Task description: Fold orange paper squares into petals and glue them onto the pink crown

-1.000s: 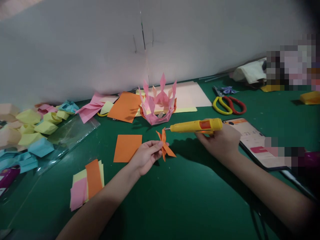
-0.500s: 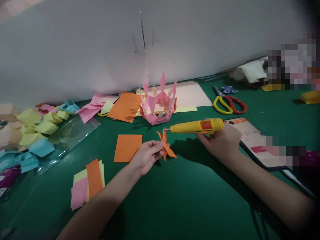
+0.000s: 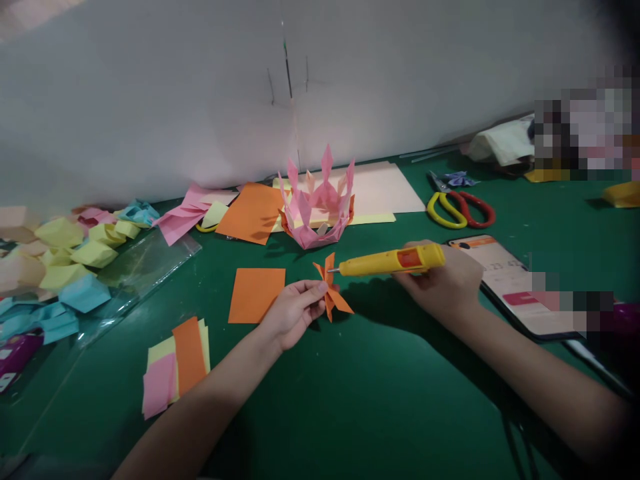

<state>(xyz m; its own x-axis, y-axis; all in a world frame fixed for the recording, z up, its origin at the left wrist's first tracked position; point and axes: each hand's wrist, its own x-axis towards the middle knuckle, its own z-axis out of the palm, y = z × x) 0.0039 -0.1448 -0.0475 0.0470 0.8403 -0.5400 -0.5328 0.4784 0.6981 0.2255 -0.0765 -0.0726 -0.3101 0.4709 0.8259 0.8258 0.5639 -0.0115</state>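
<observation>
My left hand (image 3: 296, 310) pinches a folded orange paper piece (image 3: 338, 300) with several pointed arms, held just above the green table. In my right hand (image 3: 447, 283) is a yellow glue gun (image 3: 385, 260), its metal nozzle pointing left at the upper part of the orange piece. The nozzle tip looks to be at the paper; whether it touches I cannot tell. Behind the piece stands a pink folded paper crown (image 3: 320, 223) with upright points. A flat orange paper square (image 3: 256, 293) lies left of the piece, partly behind my left hand.
Scissors (image 3: 460, 208) with yellow and red handles lie at the back right, above a phone (image 3: 515, 287). Folded paper pieces (image 3: 75, 253) heap at the left by clear plastic. Small paper sheets (image 3: 175, 367) are stacked beside my left forearm. A wall (image 3: 200, 100) rises behind the table.
The glue gun's nozzle has moved down from the top tip of the orange piece towards its middle, and the gun tilts slightly differently. My left hand stays almost still.
</observation>
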